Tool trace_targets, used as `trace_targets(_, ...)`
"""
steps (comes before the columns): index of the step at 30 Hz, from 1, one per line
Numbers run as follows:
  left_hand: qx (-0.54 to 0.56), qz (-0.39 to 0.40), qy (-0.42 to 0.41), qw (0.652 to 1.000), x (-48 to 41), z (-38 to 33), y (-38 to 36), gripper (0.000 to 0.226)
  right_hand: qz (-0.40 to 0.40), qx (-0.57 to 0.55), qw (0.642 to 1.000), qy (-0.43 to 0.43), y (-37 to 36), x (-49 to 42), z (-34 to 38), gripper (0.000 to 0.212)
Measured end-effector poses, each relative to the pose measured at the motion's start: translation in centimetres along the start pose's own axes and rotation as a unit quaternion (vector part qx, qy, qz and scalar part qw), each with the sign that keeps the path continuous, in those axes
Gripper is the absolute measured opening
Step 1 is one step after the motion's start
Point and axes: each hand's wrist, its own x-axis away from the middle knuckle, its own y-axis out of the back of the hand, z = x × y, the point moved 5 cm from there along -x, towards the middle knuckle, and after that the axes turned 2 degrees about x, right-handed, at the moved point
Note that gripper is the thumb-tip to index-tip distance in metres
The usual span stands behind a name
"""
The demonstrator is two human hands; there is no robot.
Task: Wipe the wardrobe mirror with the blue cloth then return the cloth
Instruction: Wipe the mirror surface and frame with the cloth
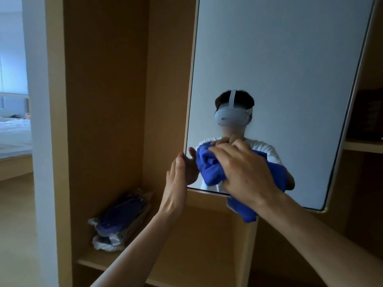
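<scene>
So the blue cloth (209, 168) is bunched against the mirror (279, 69), bottom-left corner, with the right hand (246, 172) grip clamped over it. The left hand (178, 179) rests straight-fingered on the mirror edge. Cloth looks soft, light and floppy, so I'd grab a fat wad mid-cloth.

right hand (246, 172) pressing blue cloth (209, 166), mirror (279, 59)

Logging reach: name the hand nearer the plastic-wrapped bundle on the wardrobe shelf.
Left. The left hand touches the left edge of the mirror, above and right of the plastic-wrapped bundle; the right hand holds the blue cloth against the mirror, farther right.
</scene>
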Motion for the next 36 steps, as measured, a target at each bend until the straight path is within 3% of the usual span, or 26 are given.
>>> trace_targets(5,-0.011,-0.025,-0.002,1.000,-0.2,0.3,-0.6,0.082,-0.029,0.012,0.999,-0.005,1.6,-0.2,-2.1,0.038)
trace_targets(10,-0.013,-0.041,-0.023,0.999,0.1,1.3,-0.7,0.058,0.009,0.009,1.000,0.022,-0.5,2.8,-1.0,0.046)
trace_targets(15,0.000,-0.053,-0.035,0.998,0.2,1.7,-0.2,0.051,0.088,-0.021,0.995,0.030,-3.3,6.3,0.5,0.057)
trace_targets(18,-0.008,-0.052,-0.034,0.998,0.5,1.8,-0.2,0.049,0.084,-0.031,0.996,0.025,-2.9,6.2,0.2,0.048)
trace_targets(21,-0.019,-0.054,-0.033,0.998,0.7,1.9,-0.4,0.049,0.049,-0.022,0.998,0.038,-1.7,5.2,-0.5,0.034)
trace_targets(29,-0.054,-0.063,0.006,0.997,1.1,3.1,-1.4,0.053,-0.041,0.022,0.999,-0.021,2.1,2.7,-4.8,0.046)
trace_targets(36,-0.130,-0.076,-0.003,0.989,2.7,4.7,-3.0,0.078,0.015,-0.001,1.000,0.026,-0.9,6.7,-3.5,0.037)
